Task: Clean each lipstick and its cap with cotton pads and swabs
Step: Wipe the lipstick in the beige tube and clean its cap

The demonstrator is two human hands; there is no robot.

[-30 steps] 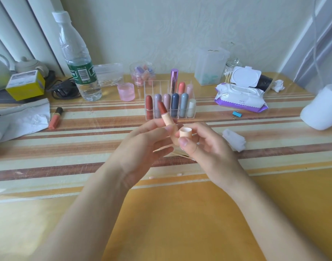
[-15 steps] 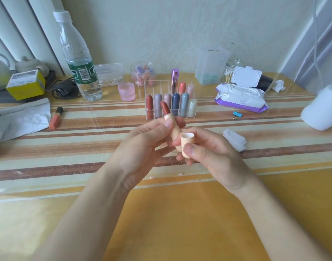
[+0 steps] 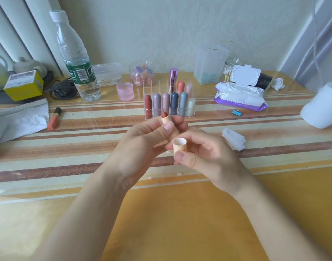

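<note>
My left hand [image 3: 140, 147] grips a peach-coloured lipstick [image 3: 166, 119] above the table, its dark red tip pointing up and away. Just right of it, my right hand [image 3: 208, 157] pinches the matching peach cap [image 3: 179, 146] between thumb and fingers, open end up. Behind the hands stands a clear organizer [image 3: 169, 99] holding several capped lipsticks. A small stack of white cotton pads [image 3: 234, 138] lies on the table to the right. A jar of cotton swabs [image 3: 229, 71] stands at the back right.
A water bottle [image 3: 76, 59], a pink jar [image 3: 124, 91] and a loose orange lipstick [image 3: 54, 118] are at the left. A wet-wipe pack [image 3: 240, 95], a blue clip [image 3: 236, 113] and a white container [image 3: 323, 106] are at the right. Crumpled paper [image 3: 23, 119] lies far left.
The lipstick in my left hand has sunk lower into the grip, so less of it shows. My right hand has turned the cap's open end upward and moved it slightly down.
</note>
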